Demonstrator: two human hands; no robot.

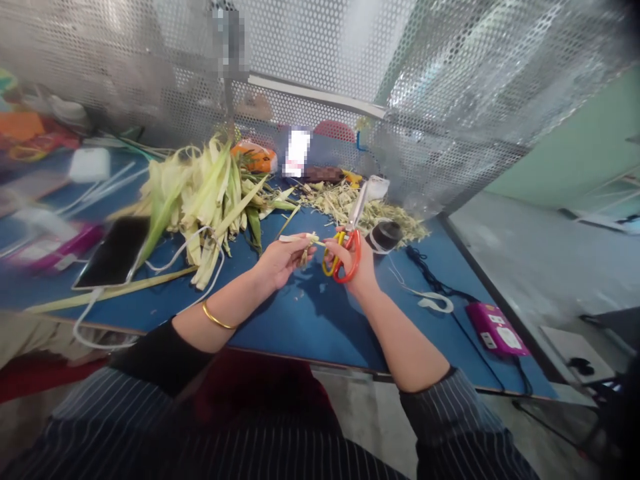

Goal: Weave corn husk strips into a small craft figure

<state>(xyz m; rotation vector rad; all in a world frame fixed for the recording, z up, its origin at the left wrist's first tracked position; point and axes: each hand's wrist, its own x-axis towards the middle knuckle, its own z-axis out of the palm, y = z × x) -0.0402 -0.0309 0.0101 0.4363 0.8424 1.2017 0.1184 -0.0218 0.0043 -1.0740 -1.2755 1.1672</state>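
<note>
Pinched in my left hand point(280, 261) is a small piece of pale corn husk point(314, 239), folded or knotted; its exact shape is too small to tell. My right hand point(361, 265) has scissors point(354, 230) with one red and one yellow handle, their blades pointing up and away from me. The thumb and finger of that hand also touch the free end of the husk strip. A large heap of corn husks point(205, 193) lies to the left beyond my left hand. Behind my right hand is a pile of husk scraps point(345, 203), with a dark spool point(385, 236) before it.
A phone point(113, 252) with a white cable lies at the left. A purple power strip point(497, 329) with black cords rests near the right edge of the blue table point(310, 333). An orange packet point(256, 157) and a perforated metal screen point(320, 47) stand at the back.
</note>
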